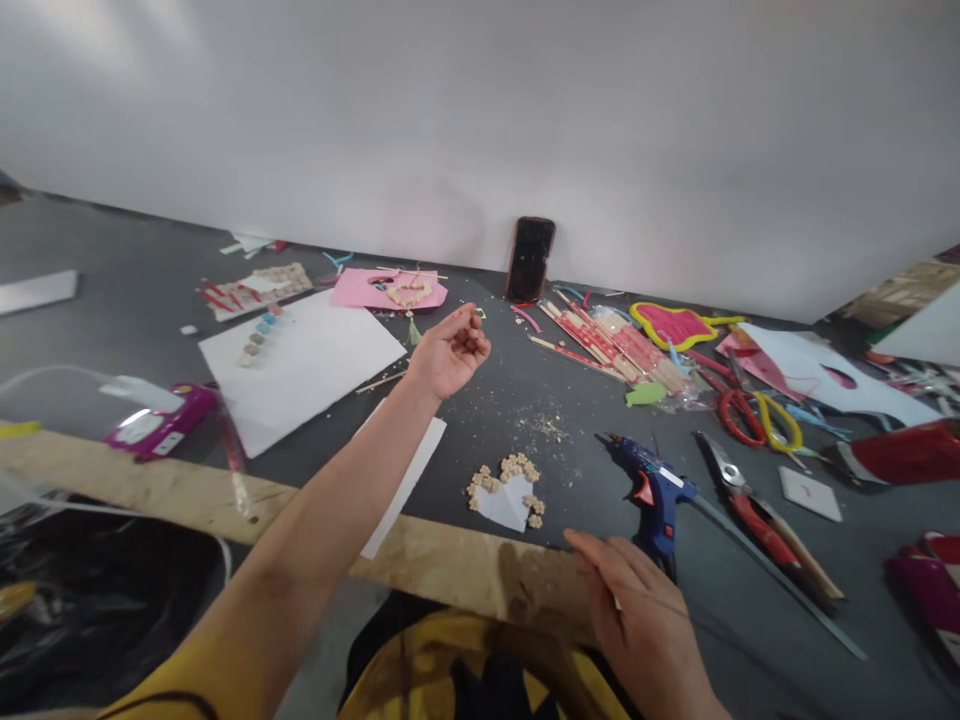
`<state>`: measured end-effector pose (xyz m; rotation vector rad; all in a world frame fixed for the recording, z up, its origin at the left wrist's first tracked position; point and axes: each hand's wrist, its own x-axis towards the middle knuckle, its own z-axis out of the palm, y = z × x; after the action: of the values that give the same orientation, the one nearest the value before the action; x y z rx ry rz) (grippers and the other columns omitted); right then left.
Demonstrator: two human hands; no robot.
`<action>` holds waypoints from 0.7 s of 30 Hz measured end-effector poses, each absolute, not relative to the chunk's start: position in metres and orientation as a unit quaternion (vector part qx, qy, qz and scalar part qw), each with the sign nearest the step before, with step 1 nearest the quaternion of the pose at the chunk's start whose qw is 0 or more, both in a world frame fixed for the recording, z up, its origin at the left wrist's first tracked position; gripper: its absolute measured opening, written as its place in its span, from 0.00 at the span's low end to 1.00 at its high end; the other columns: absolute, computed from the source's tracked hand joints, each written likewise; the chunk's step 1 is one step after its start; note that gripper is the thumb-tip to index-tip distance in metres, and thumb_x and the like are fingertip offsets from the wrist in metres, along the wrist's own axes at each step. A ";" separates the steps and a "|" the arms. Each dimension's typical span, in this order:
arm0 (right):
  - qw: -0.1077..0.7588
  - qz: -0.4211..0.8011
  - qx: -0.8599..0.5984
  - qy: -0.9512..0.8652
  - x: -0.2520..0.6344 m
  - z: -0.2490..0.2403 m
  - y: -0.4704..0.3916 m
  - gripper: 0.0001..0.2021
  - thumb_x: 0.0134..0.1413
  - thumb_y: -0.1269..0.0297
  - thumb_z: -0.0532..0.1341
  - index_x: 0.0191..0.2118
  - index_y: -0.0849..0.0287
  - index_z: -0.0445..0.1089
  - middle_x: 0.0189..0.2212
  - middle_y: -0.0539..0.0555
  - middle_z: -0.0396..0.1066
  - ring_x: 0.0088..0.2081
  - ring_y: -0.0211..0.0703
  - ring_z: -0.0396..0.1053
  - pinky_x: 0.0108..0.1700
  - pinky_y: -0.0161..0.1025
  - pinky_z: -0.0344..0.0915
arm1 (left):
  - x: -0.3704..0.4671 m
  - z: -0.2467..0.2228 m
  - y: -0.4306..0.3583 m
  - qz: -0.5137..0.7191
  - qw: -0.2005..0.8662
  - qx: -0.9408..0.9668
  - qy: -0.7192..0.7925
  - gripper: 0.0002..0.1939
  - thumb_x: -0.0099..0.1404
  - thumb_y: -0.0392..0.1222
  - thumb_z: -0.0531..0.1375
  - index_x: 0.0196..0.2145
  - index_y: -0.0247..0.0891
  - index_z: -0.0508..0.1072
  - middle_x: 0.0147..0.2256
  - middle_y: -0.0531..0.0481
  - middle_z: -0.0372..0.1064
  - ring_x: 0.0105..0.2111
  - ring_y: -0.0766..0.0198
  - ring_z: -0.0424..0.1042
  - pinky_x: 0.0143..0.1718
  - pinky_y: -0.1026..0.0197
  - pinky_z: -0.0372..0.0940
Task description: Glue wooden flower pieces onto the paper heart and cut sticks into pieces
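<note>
My left hand [454, 352] is raised over the middle of the dark table, palm turned up and fingers curled in. Whether a small thing sits between its fingertips I cannot make out. Low at the table's front edge, my right hand [637, 612] has its fingers stretched out and holds nothing visible. Between the hands lies a white paper heart [507, 503], with small tan flower-shaped pieces [517, 466] along its top and sides. A blue hot glue gun [660, 490] rests on its side just beyond my right hand.
Pliers [739, 490], scissors [759, 418] and red-patterned chopsticks [585, 335] lie to the right. A phone [531, 258] leans on the wall. White foam sheet [300, 365], pink paper with a bead bracelet [411, 292] and a purple power strip [165, 420] are left. Crumbs [551, 425] dot the table.
</note>
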<state>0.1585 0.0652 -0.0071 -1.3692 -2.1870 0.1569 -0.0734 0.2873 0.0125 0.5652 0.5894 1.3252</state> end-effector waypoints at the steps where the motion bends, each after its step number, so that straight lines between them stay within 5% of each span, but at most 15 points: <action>1: 0.275 0.056 -0.517 -0.809 0.163 -0.009 0.064 0.13 0.57 0.73 0.51 0.46 0.57 0.65 0.32 0.54 0.72 0.33 0.42 0.71 0.34 0.38 0.68 | -0.072 0.014 0.286 0.589 0.707 0.280 0.274 0.02 0.59 0.34 0.59 0.31 0.39 0.71 0.25 0.55 0.68 0.22 0.74 0.65 0.30 0.67 0.63; 6: 0.249 0.047 -0.561 -0.788 0.177 -0.017 0.067 0.11 0.58 0.66 0.52 0.44 0.57 0.67 0.35 0.56 0.72 0.36 0.43 0.72 0.37 0.37 0.69 | -0.064 0.029 0.268 0.507 0.657 0.449 0.332 0.08 0.54 0.31 0.63 0.35 0.34 0.73 0.30 0.49 0.71 0.25 0.70 0.67 0.30 0.64 0.62; 13: 0.195 0.057 -0.571 -0.795 0.174 -0.021 0.081 0.12 0.58 0.65 0.53 0.46 0.58 0.67 0.41 0.58 0.70 0.41 0.46 0.71 0.40 0.42 0.71 | -0.065 0.064 0.228 0.301 0.250 0.838 0.381 0.12 0.60 0.36 0.57 0.43 0.41 0.70 0.43 0.48 0.70 0.36 0.65 0.69 0.35 0.62 0.63; 18: 0.170 0.091 -0.532 -0.824 0.163 -0.014 0.099 0.13 0.54 0.70 0.55 0.46 0.60 0.67 0.42 0.60 0.70 0.43 0.48 0.69 0.44 0.45 0.69 | -0.070 0.070 0.215 0.412 0.144 0.797 0.416 0.09 0.58 0.34 0.60 0.39 0.40 0.72 0.34 0.52 0.68 0.24 0.70 0.62 0.27 0.65 0.61; 21: 0.172 0.096 -0.521 -0.831 0.159 -0.008 0.111 0.15 0.54 0.70 0.56 0.48 0.59 0.67 0.44 0.60 0.69 0.45 0.50 0.68 0.46 0.49 0.68 | -0.076 0.074 0.213 0.500 0.142 0.732 0.441 0.11 0.57 0.32 0.60 0.38 0.41 0.73 0.37 0.51 0.65 0.23 0.72 0.60 0.24 0.65 0.60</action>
<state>0.1592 0.1113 -0.0077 -1.4785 -2.3583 0.2722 -0.0756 0.2126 0.0742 2.1114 1.2717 1.4431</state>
